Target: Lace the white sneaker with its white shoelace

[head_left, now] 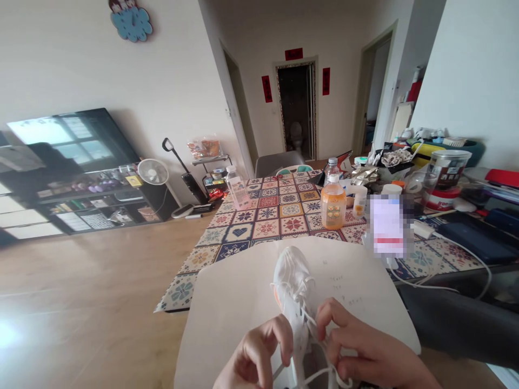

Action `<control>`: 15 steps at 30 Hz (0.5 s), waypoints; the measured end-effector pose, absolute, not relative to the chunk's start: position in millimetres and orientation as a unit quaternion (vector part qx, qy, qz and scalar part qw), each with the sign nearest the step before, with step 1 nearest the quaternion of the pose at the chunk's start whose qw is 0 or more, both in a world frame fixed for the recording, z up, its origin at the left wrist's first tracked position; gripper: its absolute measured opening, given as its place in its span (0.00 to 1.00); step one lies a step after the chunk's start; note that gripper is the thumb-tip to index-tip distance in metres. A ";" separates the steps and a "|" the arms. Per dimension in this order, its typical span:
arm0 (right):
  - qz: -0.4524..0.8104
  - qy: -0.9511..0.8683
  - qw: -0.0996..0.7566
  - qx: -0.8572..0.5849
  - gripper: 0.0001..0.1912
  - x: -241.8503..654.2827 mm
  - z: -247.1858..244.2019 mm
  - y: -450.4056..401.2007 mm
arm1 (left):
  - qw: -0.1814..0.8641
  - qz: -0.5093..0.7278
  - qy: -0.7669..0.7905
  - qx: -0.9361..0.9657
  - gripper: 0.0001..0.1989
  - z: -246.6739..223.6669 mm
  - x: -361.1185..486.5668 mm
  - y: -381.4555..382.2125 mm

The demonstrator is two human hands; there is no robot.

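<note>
A white sneaker (292,267) lies on a large white sheet (231,286), its toe pointing away from me. White shoelaces (310,319) run loosely over its tongue and trail round the opening. At the shoe's left side, my left hand (259,351) is closed, with the thumb and curled fingers on a stretch of lace. My right hand (360,346) is on the other side, its fingertips pinching a lace near the upper eyelets. A loop of lace hangs below the right fingers. My hands partly cover the shoe's heel end.
Beyond the sheet, a patterned tablecloth (275,210) carries an orange drink bottle (333,208), a clear bottle (239,189) and a small white bottle (359,202). To the right stand a phone (387,224) with a white cable (478,254), a dark pouch (466,240) and cluttered containers (448,167).
</note>
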State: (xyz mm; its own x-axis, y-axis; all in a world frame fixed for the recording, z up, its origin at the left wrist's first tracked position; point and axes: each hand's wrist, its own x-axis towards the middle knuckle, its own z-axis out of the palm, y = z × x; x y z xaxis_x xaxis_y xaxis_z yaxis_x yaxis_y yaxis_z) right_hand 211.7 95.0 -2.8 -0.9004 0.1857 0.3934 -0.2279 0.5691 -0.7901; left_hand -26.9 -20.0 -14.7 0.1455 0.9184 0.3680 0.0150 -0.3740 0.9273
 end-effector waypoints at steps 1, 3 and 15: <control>0.478 -0.849 0.223 0.035 0.20 212.5 -3.0 96.8 | 0.413 0.548 0.358 0.633 0.39 -19.9 -30.4 -20.1; 0.491 -0.839 0.225 0.066 0.25 213.9 -1.3 98.6 | 0.413 0.559 0.323 0.642 0.40 -30.9 -39.3 -20.8; 0.329 -0.927 0.181 0.018 0.26 230.5 18.3 88.9 | 0.370 0.510 0.319 0.709 0.42 -44.1 -55.3 -9.9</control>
State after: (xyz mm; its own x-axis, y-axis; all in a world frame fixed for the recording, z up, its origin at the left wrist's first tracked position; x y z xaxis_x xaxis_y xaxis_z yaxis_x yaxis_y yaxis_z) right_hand 230.5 88.9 18.3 -0.9340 0.0862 0.3468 -0.1517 0.7832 -0.6030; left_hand -55.3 -9.9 -44.1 0.2775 0.8283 0.4867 0.0745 -0.5237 0.8487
